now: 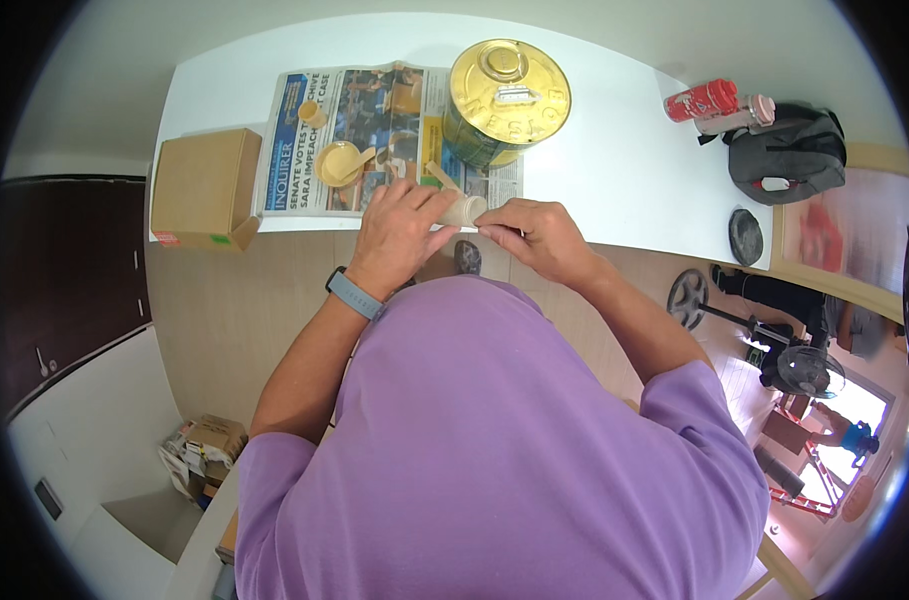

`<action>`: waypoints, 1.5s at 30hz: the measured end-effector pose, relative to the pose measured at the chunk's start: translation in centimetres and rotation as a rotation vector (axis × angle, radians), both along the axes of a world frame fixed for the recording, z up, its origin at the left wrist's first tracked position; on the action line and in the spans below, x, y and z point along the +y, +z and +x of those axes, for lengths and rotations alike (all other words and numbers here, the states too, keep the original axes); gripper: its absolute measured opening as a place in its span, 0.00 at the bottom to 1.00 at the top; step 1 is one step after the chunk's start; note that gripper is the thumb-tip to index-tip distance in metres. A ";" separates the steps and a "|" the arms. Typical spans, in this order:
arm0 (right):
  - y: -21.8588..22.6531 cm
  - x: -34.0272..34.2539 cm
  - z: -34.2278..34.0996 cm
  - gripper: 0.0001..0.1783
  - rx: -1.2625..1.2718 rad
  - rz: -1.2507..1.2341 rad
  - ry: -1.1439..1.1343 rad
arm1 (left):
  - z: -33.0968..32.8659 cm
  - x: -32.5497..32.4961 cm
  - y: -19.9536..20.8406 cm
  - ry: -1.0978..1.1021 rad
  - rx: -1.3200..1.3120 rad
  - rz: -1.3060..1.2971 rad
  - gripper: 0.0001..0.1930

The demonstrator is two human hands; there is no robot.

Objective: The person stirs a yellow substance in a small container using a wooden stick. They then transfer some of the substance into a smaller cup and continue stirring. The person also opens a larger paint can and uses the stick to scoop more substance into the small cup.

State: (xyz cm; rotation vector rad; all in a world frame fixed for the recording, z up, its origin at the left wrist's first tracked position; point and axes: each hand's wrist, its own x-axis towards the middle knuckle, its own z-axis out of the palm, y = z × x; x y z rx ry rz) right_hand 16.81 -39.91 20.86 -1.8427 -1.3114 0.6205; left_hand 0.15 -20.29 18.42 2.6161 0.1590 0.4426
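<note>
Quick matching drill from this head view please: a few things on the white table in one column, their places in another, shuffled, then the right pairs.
Things:
1. gold tin can
2. cardboard box
3. black backpack
4. small beige cup

Places:
A. at the table's left end, beside the newspaper
B. between the left hand and right hand, at the table's near edge
C. on the newspaper's far right corner
D. at the table's right end, next to a red bottle

Pairs: 1-C, 2-A, 3-D, 4-B
</note>
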 end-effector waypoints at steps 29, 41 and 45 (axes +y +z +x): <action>-0.6 0.6 -2.8 0.11 0.840 0.031 -0.502 | 0.4 0.5 -1.0 0.089 -0.129 -0.222 0.25; -1.2 0.7 -2.2 0.11 0.670 0.046 -0.507 | 0.7 0.9 -1.1 0.089 -0.112 -0.208 0.25; -0.5 1.6 -1.8 0.09 0.247 0.018 -0.381 | 0.6 1.1 -1.8 0.082 -0.093 -0.159 0.25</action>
